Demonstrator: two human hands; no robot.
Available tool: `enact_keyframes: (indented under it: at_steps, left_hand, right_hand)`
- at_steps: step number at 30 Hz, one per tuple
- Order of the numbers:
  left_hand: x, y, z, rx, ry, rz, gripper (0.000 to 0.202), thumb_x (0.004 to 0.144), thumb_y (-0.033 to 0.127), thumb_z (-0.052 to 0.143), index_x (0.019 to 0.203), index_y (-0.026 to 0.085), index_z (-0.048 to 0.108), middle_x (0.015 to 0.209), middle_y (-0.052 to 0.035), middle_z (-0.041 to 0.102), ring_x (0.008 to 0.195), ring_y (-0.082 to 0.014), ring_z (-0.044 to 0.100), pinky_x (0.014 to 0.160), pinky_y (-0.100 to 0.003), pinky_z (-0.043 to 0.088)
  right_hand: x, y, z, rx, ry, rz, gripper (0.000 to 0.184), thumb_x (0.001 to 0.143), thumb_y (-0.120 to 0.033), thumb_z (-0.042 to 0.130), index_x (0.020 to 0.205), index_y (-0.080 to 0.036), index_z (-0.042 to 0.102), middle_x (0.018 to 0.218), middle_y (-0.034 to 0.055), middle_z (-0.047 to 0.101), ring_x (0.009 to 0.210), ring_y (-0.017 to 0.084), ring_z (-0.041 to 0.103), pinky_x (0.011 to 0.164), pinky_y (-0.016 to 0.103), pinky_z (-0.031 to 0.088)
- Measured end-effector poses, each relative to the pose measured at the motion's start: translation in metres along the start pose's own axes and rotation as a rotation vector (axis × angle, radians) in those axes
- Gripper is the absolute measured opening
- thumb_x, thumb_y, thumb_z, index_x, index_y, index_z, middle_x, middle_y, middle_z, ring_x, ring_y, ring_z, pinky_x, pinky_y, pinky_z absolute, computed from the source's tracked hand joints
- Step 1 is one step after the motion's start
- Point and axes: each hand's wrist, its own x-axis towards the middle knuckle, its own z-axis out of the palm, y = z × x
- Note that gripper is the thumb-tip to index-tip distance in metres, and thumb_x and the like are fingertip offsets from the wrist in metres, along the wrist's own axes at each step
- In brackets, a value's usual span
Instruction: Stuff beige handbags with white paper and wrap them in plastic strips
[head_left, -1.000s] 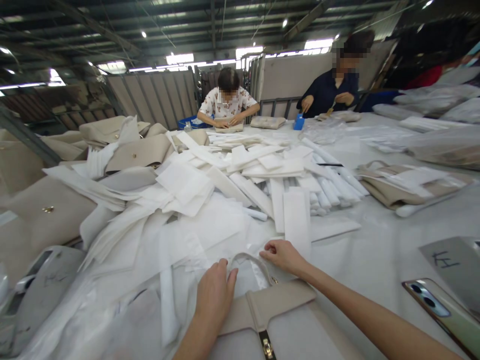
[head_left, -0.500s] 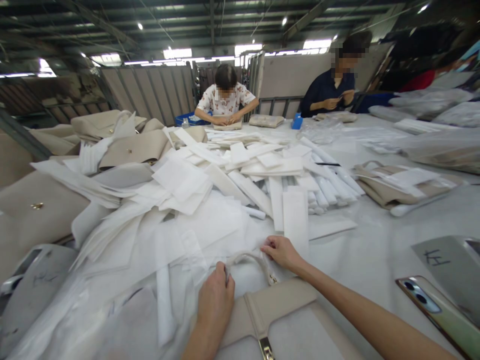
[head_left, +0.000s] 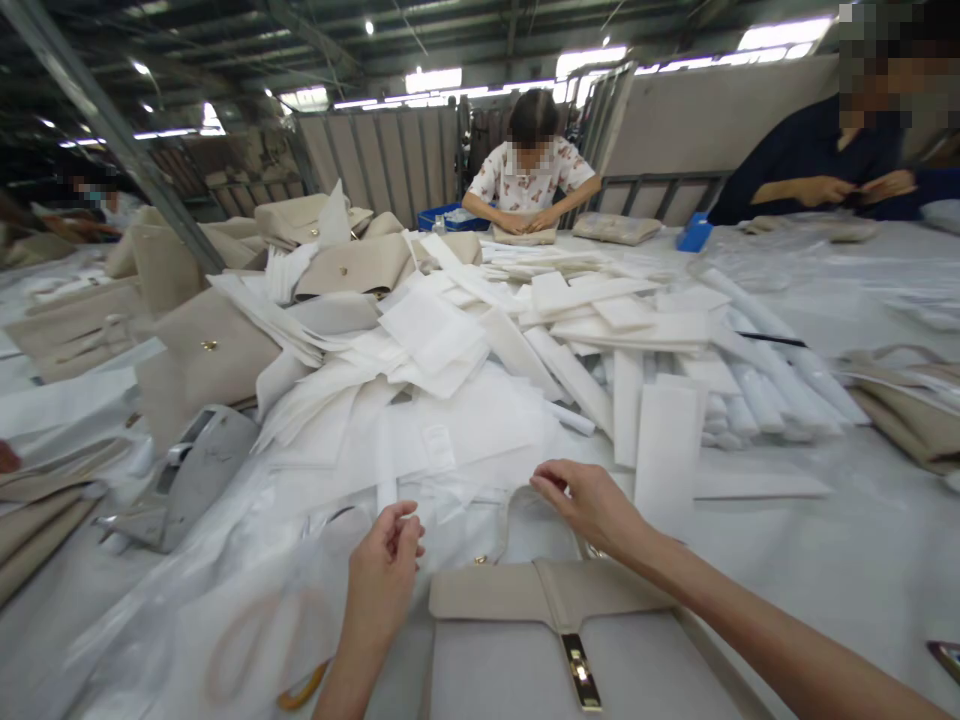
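Observation:
A beige handbag with a gold clasp lies in front of me, its flap facing up. Its arched handle stands up at the far edge. My right hand is closed in a pinch at the top of that handle, thumb and forefinger together. My left hand is raised to the left of the bag, apart from it, with loosely curled fingers and nothing visible in them. Orange-handled scissors lie by my left forearm, partly beneath clear plastic.
White paper sheets and flat strips pile up beyond the bag, with white rolls at right. More beige bags stand at left. Two co-workers handle items across the table; a blue box sits between them.
My left hand has come off the handle and moved left. My right hand remains at the handle. The view has swung left, bringing the scissors and more bags into sight.

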Motion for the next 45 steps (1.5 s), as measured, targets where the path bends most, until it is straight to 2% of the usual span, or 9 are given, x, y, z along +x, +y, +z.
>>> enact_keyframes:
  at_steps: [4, 8, 13, 18, 26, 31, 35, 40, 45]
  left_hand:
    - [-0.052, -0.032, -0.014, -0.128, 0.128, -0.103, 0.06, 0.072, 0.065, 0.057, 0.105, 0.015, 0.061, 0.078, -0.0049, 0.068, 0.064, -0.0167, 0.062, 0.056, -0.028, 0.051]
    - [-0.076, -0.06, -0.022, -0.183, 0.144, -0.174, 0.06, 0.07, 0.063, 0.06, 0.105, 0.014, 0.061, 0.076, -0.0069, 0.069, 0.064, -0.0185, 0.064, 0.055, -0.029, 0.051]
    - [-0.032, -0.051, -0.025, 0.063, -0.136, -0.137, 0.055, 0.083, 0.05, 0.04, 0.116, 0.008, 0.055, 0.09, -0.0133, 0.071, 0.076, -0.0205, 0.068, 0.067, -0.032, 0.054]
    - [0.009, -0.016, 0.002, 0.327, -0.2, -0.036, 0.047, 0.072, 0.04, 0.058, 0.109, 0.012, 0.061, 0.089, -0.0099, 0.071, 0.087, -0.0231, 0.066, 0.08, -0.032, 0.047]
    - [0.023, 0.001, 0.019, 0.657, -0.354, 0.086, 0.009, 0.065, 0.019, 0.058, 0.071, 0.016, 0.064, 0.084, -0.0104, 0.069, 0.087, -0.0246, 0.062, 0.076, -0.032, 0.041]
    - [0.024, 0.005, 0.026, 0.669, -0.445, 0.108, 0.013, 0.076, 0.021, 0.052, 0.08, 0.017, 0.063, 0.083, -0.006, 0.068, 0.083, -0.0192, 0.061, 0.071, -0.028, 0.041]
    - [0.026, 0.001, 0.035, 0.67, -0.59, 0.061, 0.015, 0.082, 0.024, 0.052, 0.09, 0.016, 0.062, 0.078, -0.001, 0.065, 0.072, -0.0138, 0.059, 0.064, -0.026, 0.042]
    - [0.039, 0.001, 0.042, 0.751, -0.855, 0.017, 0.025, 0.081, 0.035, 0.064, 0.067, 0.015, 0.058, 0.064, 0.0042, 0.056, 0.062, -0.0113, 0.054, 0.063, -0.028, 0.045]
    - [0.046, 0.008, 0.04, 0.762, -0.962, -0.027, 0.031, 0.085, 0.038, 0.06, 0.064, 0.015, 0.055, 0.059, 0.0058, 0.05, 0.055, -0.0093, 0.048, 0.058, -0.026, 0.043]
  right_hand:
    - [-0.009, -0.048, 0.019, -0.075, -0.304, -0.017, 0.046, 0.093, -0.039, 0.041, 0.057, -0.017, 0.059, 0.06, 0.0056, 0.062, 0.054, 0.015, 0.051, 0.053, 0.028, 0.029]
    - [-0.011, -0.056, 0.049, -0.082, -0.412, 0.178, 0.048, 0.088, -0.049, 0.047, 0.055, -0.016, 0.06, 0.059, 0.007, 0.06, 0.055, 0.016, 0.051, 0.052, 0.029, 0.027]
    - [-0.002, -0.047, 0.07, -0.056, -0.417, 0.314, 0.042, 0.085, -0.044, 0.051, 0.054, -0.016, 0.059, 0.056, 0.0037, 0.056, 0.055, 0.015, 0.05, 0.05, 0.027, 0.027]
    - [-0.003, -0.049, 0.068, -0.048, -0.361, 0.27, 0.033, 0.083, -0.03, 0.053, 0.053, -0.016, 0.054, 0.054, 0.0008, 0.051, 0.055, 0.013, 0.046, 0.05, 0.026, 0.025]
    - [-0.014, -0.056, 0.06, 0.013, -0.335, 0.16, 0.028, 0.084, -0.029, 0.051, 0.058, -0.017, 0.05, 0.061, 0.0015, 0.055, 0.059, 0.014, 0.046, 0.051, 0.025, 0.026]
    - [-0.019, -0.06, 0.049, 0.054, -0.312, 0.122, 0.028, 0.084, -0.03, 0.049, 0.058, -0.018, 0.048, 0.062, 0.0026, 0.056, 0.059, 0.015, 0.047, 0.051, 0.025, 0.026]
    - [-0.023, -0.061, 0.044, 0.09, -0.296, 0.121, 0.027, 0.082, -0.031, 0.05, 0.058, -0.018, 0.049, 0.061, 0.0023, 0.055, 0.059, 0.015, 0.047, 0.05, 0.025, 0.025]
    - [-0.021, -0.057, 0.05, 0.082, -0.277, 0.113, 0.026, 0.081, -0.03, 0.051, 0.058, -0.018, 0.05, 0.059, 0.0011, 0.053, 0.057, 0.014, 0.046, 0.05, 0.025, 0.025]
    - [-0.015, -0.049, 0.063, 0.058, -0.279, 0.156, 0.027, 0.081, -0.029, 0.052, 0.056, -0.017, 0.05, 0.057, 0.0004, 0.053, 0.057, 0.014, 0.045, 0.05, 0.025, 0.024]
